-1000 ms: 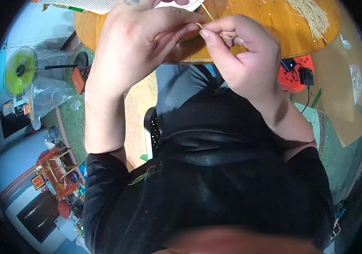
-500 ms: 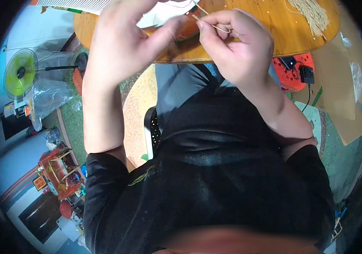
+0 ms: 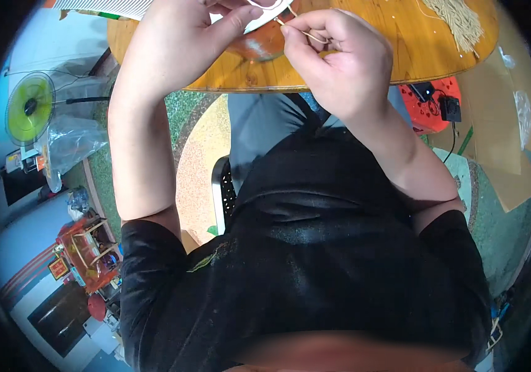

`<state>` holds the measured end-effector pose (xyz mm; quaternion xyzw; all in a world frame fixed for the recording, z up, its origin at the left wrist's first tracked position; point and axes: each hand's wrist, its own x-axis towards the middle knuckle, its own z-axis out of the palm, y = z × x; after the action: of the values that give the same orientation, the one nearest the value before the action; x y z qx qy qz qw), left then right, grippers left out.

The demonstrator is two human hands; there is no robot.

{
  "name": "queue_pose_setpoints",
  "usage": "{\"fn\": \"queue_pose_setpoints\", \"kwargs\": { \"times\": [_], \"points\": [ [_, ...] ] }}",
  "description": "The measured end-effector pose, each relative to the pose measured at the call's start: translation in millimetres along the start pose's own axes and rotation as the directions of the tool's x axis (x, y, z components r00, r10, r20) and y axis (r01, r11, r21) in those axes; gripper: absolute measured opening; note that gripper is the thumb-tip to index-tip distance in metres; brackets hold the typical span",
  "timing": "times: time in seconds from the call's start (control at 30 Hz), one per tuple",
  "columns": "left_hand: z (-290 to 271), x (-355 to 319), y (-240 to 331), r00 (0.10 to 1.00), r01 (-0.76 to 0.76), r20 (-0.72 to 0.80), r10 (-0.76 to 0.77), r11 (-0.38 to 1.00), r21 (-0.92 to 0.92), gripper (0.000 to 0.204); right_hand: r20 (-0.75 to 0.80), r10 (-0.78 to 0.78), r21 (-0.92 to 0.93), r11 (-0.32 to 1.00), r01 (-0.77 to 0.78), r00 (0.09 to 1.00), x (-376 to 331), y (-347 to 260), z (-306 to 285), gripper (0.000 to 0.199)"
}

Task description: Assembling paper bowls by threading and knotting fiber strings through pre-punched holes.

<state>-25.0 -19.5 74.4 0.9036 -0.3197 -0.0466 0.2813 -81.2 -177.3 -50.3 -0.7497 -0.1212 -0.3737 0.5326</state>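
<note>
A thin beige cord [image 3: 317,38] runs between my hands over the near edge of a round wooden table [image 3: 427,37]. My right hand [image 3: 343,59] is closed in a pinch on it, thumb against the bent forefinger, and a short end sticks out past the tips. My left hand [image 3: 182,46] is at the upper edge, fingers curled and partly cut off. Its thumb lies close to a pale loop of the cord, which it seems to grip. Beneath the hands is a reddish-brown, shiny round thing [image 3: 259,46] with a white piece [image 3: 265,20] over it.
A bundle of beige cords [image 3: 455,25] lies at the table's far right. White ribbed material [image 3: 101,6] is at the far left. Below the table's right edge stands a red stool [image 3: 427,115] with black devices. Cardboard [image 3: 495,130] leans at right; a green fan [image 3: 31,106] stands at left.
My left hand has moved up and left, its thumb rising toward its fingers. My right hand has shifted slightly left and up, still pinching the cord. More of the reddish-brown thing shows.
</note>
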Motion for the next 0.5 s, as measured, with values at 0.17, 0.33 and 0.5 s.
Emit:
{"fn": "queue_pose_setpoints", "kwargs": {
  "times": [0.17,0.33,0.5],
  "points": [
    [-1.1,1.7,13.4,0.980,0.197,0.048,-0.193,0.974,-0.113,0.011,0.038,0.080,-0.005,0.997,-0.080,0.996,1.2,-3.0,1.4,0.009],
    [-3.6,4.9,14.1,0.971,0.227,0.114,-0.208,0.957,-0.181,0.011,0.035,0.093,-0.005,0.996,-0.093,0.995,1.8,-4.0,3.0,0.010],
    [-1.4,7.1,13.6,0.949,0.304,0.163,-0.270,0.920,-0.247,0.013,0.084,0.107,-0.123,0.988,-0.096,0.991,8.4,-20.9,-11.4,0.009]
  ]
}}
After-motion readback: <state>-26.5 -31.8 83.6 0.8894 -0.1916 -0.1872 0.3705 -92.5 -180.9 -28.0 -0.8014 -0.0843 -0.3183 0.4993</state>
